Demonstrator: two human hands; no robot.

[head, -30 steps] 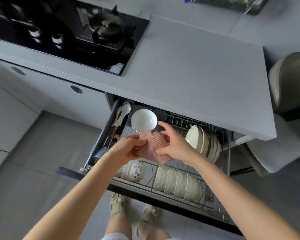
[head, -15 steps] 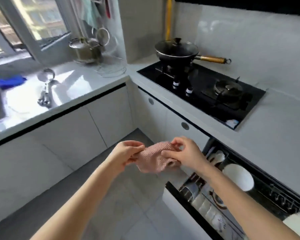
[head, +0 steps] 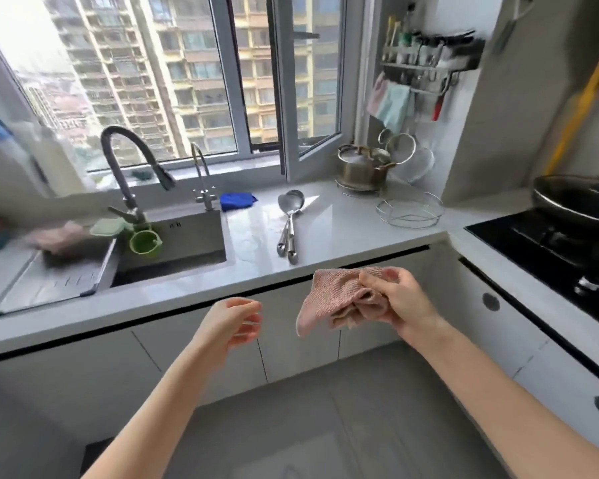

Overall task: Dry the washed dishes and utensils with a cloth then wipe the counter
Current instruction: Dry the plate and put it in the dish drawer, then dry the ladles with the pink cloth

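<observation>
Black gooseneck faucet over steel sink w/ green plastic cup. Lidded steel pot nr round wire trivet. Black wok on glass hob.

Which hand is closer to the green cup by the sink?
Left. The left hand is below and right of the green cup; the right hand, holding the pink cloth, is much farther right.

The right hand bunches a pink cloth in front of the cabinets, just below the counter edge. The left hand hangs loosely curled beside it, apart from the cloth. Two ladles lie on the wet counter right of the sink, with a blue rag farther back. A wok sits on the stove at right.
</observation>
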